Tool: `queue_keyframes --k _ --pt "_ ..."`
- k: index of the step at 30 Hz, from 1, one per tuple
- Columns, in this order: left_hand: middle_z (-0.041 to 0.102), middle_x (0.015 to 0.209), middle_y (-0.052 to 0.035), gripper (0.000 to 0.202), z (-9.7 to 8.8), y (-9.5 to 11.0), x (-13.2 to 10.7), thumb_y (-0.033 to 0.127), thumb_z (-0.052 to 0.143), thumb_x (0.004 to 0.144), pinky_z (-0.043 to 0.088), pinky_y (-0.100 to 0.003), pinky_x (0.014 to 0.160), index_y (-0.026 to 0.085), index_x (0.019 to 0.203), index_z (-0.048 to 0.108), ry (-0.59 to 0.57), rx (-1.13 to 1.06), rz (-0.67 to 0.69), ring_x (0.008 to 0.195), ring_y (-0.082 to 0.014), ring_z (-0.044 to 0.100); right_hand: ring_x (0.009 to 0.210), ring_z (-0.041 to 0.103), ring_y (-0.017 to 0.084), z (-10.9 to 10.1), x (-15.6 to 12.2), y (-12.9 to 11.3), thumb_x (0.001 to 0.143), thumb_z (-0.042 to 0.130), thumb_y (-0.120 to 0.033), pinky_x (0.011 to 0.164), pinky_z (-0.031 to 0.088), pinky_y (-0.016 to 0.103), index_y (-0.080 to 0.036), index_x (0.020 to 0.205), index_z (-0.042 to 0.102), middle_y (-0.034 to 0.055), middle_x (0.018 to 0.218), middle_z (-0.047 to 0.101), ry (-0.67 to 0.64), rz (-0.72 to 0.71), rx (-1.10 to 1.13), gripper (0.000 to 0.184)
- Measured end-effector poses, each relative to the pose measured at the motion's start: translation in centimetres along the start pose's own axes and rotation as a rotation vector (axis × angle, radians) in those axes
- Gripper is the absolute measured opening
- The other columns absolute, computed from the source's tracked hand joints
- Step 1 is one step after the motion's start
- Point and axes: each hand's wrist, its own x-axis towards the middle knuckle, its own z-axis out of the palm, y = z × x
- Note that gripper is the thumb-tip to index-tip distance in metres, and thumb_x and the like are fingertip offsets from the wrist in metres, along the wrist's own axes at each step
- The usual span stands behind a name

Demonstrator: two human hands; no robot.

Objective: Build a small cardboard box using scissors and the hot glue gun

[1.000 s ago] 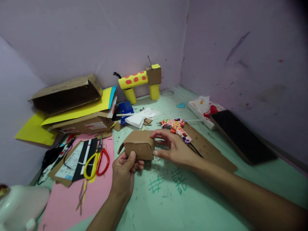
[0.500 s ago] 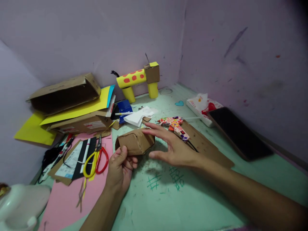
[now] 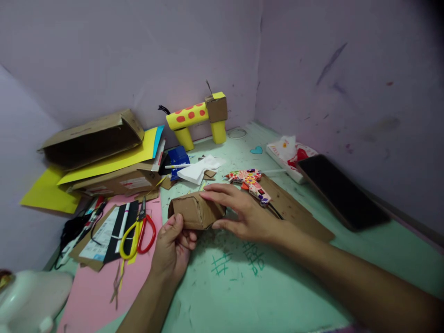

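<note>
A small brown cardboard box [image 3: 187, 212], folded with creased edges, is held above the green table between my two hands. My left hand [image 3: 173, 240] is closed on its lower left part, thumb on the near face and fingers curled beneath. Over the right end of the box lies my right hand [image 3: 239, 212], fingers on the top edge and thumb at the lower right, lightly gripping it. Behind my right hand, a flower-patterned glue gun [image 3: 251, 182] rests on a flat piece of cardboard [image 3: 298, 212].
Scissors [image 3: 138, 231] with yellow and red handles lie left on pink paper [image 3: 93, 296]. Cardboard boxes [image 3: 93, 138] and yellow paper are stacked behind. A yellow spotted animal figure [image 3: 192, 115] stands by the wall. White tissue [image 3: 201, 169] and a dark tablet-like slab [image 3: 343, 192] are also there.
My right hand has come in closer, its fingers and thumb now against the box's right end. The box has tilted slightly, while my left hand keeps its hold.
</note>
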Motion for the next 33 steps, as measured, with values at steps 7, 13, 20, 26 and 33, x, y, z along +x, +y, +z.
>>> queue_keyframes --k 7,13,20,26,33 --pt "0.058 0.042 0.0028 0.026 0.2 0.5 -0.6 0.025 0.084 0.056 0.037 -0.011 0.026 0.012 0.068 0.065 -0.004 -0.008 -0.062 0.032 -0.0067 0.049 0.126 0.049 0.028 0.2 0.2 -0.3 0.088 0.062 -0.036 0.103 0.041 0.049 -0.025 0.14 0.043 0.015 0.136 0.055 0.01 -0.039 0.02 0.057" --pt "0.059 0.045 0.0037 0.037 0.2 0.3 -0.9 0.032 0.088 0.05 0.039 -0.012 0.029 0.013 0.068 0.062 -0.003 0.0 -0.033 0.033 -0.0057 0.049 0.125 0.052 0.028 0.0 0.1 -0.7 0.083 0.067 -0.028 0.103 0.042 0.05 -0.025 0.139 0.045 0.0153 0.134 0.057 0.024 -0.037 0.005 0.06" --pt "0.061 0.049 0.002 0.045 -0.1 -0.3 -0.9 0.042 0.088 0.052 0.039 -0.012 0.032 0.011 0.072 0.061 -0.004 0.045 0.043 0.037 -0.0055 0.05 0.112 0.061 0.028 -0.4 0.2 -1.5 0.083 0.067 -0.026 0.098 0.045 0.052 -0.025 0.119 0.063 0.0122 0.119 0.069 0.11 0.017 -0.018 0.036" --pt "0.06 0.051 0.0028 0.045 -0.1 -0.5 -1.0 0.044 0.086 0.054 0.04 -0.014 0.033 0.011 0.074 0.062 -0.001 0.095 0.084 0.039 -0.0065 0.051 0.103 0.067 0.027 0.1 0.0 -1.3 0.08 0.068 -0.018 0.091 0.052 0.05 -0.026 0.107 0.071 0.0096 0.11 0.074 0.183 0.14 0.03 0.028" --pt "0.06 0.048 0.0017 0.041 0.0 -0.5 -1.4 0.046 0.082 0.058 0.041 -0.016 0.038 0.013 0.073 0.063 0.039 0.192 0.191 0.04 -0.0088 0.053 0.115 0.061 0.029 0.1 -0.1 -1.6 0.079 0.069 -0.028 0.094 0.051 0.051 -0.025 0.108 0.067 0.0112 0.123 0.067 0.136 0.264 0.118 0.029"
